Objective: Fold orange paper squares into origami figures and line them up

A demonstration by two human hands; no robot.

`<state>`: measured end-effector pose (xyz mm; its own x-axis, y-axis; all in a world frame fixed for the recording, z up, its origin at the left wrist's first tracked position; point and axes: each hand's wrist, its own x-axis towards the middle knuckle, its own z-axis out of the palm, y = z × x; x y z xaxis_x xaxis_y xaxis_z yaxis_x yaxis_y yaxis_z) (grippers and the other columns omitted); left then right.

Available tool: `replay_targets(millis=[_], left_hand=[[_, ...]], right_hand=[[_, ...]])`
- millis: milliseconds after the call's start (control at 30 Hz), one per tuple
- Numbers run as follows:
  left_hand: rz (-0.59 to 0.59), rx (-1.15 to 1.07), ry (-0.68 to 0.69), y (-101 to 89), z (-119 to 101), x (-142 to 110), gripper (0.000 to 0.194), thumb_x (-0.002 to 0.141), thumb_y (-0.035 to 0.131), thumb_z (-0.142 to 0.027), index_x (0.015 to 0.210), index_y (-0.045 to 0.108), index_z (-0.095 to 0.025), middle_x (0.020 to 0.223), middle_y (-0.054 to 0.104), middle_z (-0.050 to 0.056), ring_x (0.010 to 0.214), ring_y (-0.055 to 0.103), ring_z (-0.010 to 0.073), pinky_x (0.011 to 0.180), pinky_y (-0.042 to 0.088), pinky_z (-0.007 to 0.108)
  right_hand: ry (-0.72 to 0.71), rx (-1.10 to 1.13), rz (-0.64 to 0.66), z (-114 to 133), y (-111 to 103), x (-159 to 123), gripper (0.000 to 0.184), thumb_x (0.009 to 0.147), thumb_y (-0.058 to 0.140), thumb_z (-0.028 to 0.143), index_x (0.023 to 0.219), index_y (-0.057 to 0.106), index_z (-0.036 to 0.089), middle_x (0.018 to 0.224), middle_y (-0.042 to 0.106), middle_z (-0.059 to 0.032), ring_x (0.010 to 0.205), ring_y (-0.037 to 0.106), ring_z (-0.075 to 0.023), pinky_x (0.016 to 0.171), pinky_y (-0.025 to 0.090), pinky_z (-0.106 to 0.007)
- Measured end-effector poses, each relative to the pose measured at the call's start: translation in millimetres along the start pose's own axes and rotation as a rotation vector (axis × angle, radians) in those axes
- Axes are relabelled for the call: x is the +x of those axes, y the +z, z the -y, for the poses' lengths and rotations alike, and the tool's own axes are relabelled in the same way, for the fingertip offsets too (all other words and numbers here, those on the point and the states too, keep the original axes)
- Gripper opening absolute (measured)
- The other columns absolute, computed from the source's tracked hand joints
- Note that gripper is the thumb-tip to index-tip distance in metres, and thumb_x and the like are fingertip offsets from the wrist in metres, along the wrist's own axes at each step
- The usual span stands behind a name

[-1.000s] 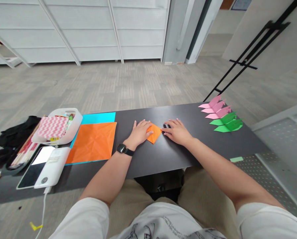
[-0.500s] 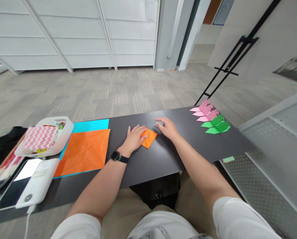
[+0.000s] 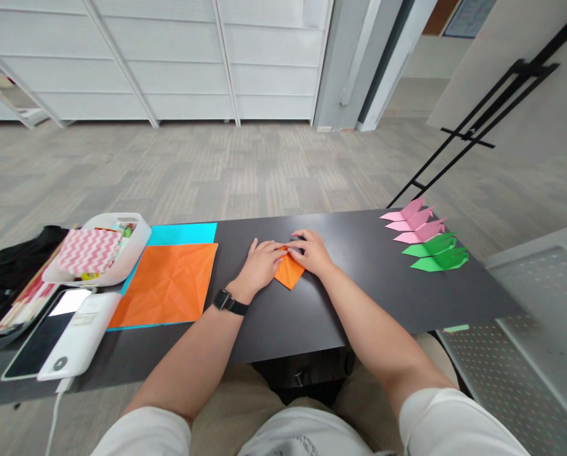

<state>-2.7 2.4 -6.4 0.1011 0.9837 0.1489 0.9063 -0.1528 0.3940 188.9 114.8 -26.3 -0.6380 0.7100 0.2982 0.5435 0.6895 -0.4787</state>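
Observation:
A small folded sheet of orange origami paper (image 3: 290,273) lies on the dark table in front of me, one corner pointing toward me. My left hand (image 3: 260,266), with a black watch on its wrist, grips the paper's upper left edge with its fingertips. At the upper corner my right hand (image 3: 312,252) pinches the paper, its thumb and fingers meeting the left fingertips. The fingers partly cover that top corner, so the exact fold there is hidden.
Orange sheets (image 3: 169,285) over blue sheets (image 3: 183,234) lie to the left, by a white basket (image 3: 143,237), a white power bank (image 3: 81,335) and a tablet (image 3: 31,351). Pink folded cranes (image 3: 419,233) and green ones (image 3: 439,259) line the right end of the dark table (image 3: 373,304).
My right hand has come left and down from beside the paper onto its upper corner. My left fingers have shifted to the paper's upper edge. The view has turned slightly left.

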Motion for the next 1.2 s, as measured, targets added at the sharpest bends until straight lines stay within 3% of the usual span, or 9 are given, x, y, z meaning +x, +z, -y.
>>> replay_targets(millis=[267,633,900,1200], left_hand=[[-0.014,0.025,0.01,-0.5,0,0,0.037,0.105,0.058,-0.02,0.132,0.077,-0.038,0.146,0.07,0.002,0.137,0.058,0.0274,0.133,0.023,0.067],[-0.064,0.067,-0.007,-5.6,-3,-5,0.037,0.104,0.06,-0.023,0.137,0.074,-0.031,0.129,0.079,0.004,0.125,0.065,0.0287,0.131,0.028,0.064],[-0.024,0.087,-0.01,-12.3,-6,-20,0.043,0.102,0.06,-0.021,0.141,0.072,-0.036,0.136,0.077,0.004,0.13,0.066,0.0289,0.132,0.024,0.067],[0.014,0.163,0.054,-29.8,3,-58,0.039,0.105,0.056,-0.022,0.14,0.073,-0.027,0.13,0.079,0.007,0.123,0.071,0.0252,0.129,0.036,0.056]], right_hand=[[0.013,-0.036,0.026,-2,3,0,0.025,0.101,0.069,0.034,0.12,0.085,0.038,0.142,0.066,-0.0057,0.135,0.057,-0.0268,0.119,0.042,-0.048],[0.074,-0.017,-0.027,8,5,2,0.02,0.098,0.071,0.031,0.107,0.088,0.036,0.133,0.072,-0.0036,0.129,0.06,-0.0273,0.118,0.041,-0.048],[0.073,-0.022,-0.057,8,8,4,0.017,0.095,0.073,0.033,0.103,0.089,0.034,0.128,0.074,-0.0038,0.124,0.063,-0.0274,0.116,0.044,-0.048],[0.079,-0.015,-0.045,6,8,5,0.018,0.095,0.072,0.035,0.101,0.089,0.034,0.128,0.074,-0.0049,0.124,0.062,-0.0283,0.116,0.044,-0.05]])
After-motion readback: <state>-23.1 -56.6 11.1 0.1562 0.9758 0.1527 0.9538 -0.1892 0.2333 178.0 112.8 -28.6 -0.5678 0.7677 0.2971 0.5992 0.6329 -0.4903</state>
